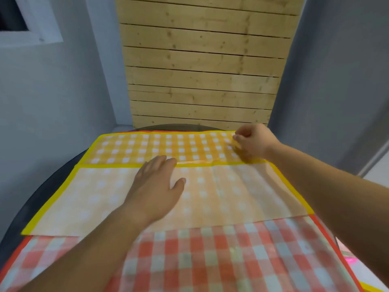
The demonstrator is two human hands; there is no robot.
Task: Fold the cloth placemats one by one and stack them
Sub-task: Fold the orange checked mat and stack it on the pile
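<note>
One red placemat [231, 260], under yellow placemat [231, 194], cropped

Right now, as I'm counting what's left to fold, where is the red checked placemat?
In the head view the red checked placemat lies spread beneath the yellow placemat, its exposed part filling the bottom of the frame, nearest the person.

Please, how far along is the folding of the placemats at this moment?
Done: nothing finished yet; no folded stack is in view. In hand: the yellow placemat has one flap turned over, pale underside up. The left hand presses flat on that flap, and the right hand pinches the mat near its far right corner. Left: finishing this fold, then the red placemat lying open beneath.
</note>
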